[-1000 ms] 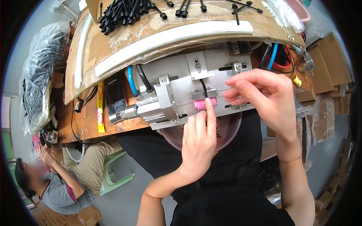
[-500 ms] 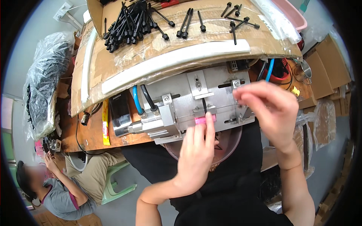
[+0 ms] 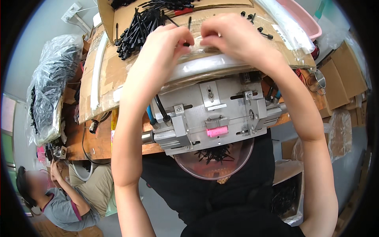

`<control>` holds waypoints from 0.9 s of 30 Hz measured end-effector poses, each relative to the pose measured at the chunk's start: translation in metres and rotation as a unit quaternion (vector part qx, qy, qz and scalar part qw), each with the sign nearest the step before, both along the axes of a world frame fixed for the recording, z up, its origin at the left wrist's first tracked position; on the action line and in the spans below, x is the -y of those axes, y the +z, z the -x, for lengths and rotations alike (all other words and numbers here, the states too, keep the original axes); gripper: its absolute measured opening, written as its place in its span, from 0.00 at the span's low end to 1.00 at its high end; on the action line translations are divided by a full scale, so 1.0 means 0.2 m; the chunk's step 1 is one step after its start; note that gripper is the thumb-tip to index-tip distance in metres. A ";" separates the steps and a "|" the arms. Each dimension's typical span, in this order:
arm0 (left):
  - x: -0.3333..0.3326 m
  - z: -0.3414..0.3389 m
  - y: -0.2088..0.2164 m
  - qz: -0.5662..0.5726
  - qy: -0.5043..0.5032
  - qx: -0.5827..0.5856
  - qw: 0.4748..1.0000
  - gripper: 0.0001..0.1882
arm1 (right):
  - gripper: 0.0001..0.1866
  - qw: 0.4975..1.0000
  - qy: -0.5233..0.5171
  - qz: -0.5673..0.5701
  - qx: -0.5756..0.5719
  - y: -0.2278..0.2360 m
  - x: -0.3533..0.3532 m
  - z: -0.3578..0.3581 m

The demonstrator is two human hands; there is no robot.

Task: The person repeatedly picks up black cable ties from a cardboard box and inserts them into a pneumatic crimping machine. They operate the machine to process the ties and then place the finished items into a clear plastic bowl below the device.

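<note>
Okay, so both hands are up over the cardboard sheet (image 3: 112, 75), on the far side of the metal plate (image 3: 233, 108). Left hand (image 3: 167, 43) is curled, thumb and finger drawn in around a black rod head (image 3: 186, 44) right at the fingertips, but honestly I can't tell if it's pinched or just touched. Part of another black rod (image 3: 190, 23) shows in the gap between the two hands, which are apart from each other. Right hand (image 3: 233, 37) is curled too and a bit blurry, so I can't tell if its fingertips meet or hold anything. The big rod pile (image 3: 136, 35) is just left of the left hand, and a few loose rods (image 3: 265, 33) lie just past the right one. Closer to the body, a pink block (image 3: 217, 131) sits on the plate, well apart from both hands. Clear bowl (image 3: 191, 168) with more black rods is below the plate's near edge. Wooden desk (image 3: 98, 140) shows on the left.
</note>
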State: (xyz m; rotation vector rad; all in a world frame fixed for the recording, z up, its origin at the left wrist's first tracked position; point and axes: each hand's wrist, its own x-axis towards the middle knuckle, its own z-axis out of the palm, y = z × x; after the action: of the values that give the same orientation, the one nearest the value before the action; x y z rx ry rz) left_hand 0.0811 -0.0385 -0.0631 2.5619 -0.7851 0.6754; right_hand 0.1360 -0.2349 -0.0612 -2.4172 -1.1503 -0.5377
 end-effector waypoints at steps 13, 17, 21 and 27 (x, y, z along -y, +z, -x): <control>0.48 0.96 -0.52 -0.028 0.153 -0.079 0.985 0.34 | 0.11 0.885 0.063 -0.426 -0.179 -0.03 0.34 0.48; 0.51 0.95 -0.54 -0.072 0.157 -0.109 0.979 0.35 | 0.13 0.893 0.066 -0.419 -0.150 -0.05 0.40 0.59; 0.51 0.93 -0.53 -0.082 0.144 -0.126 0.978 0.36 | 0.12 0.898 0.052 -0.420 -0.123 -0.08 0.41 0.69; 0.48 0.94 -0.53 -0.046 0.136 -0.157 0.977 0.37 | 0.22 0.941 -0.002 -0.306 -0.146 -0.31 0.34 0.92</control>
State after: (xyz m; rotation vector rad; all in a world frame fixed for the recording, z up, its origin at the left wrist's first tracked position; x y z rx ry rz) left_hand -0.1063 -0.1344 -0.1699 2.7936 -0.3753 0.2995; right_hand -0.0478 -0.3022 -0.1235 -1.8764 -0.7152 -0.4364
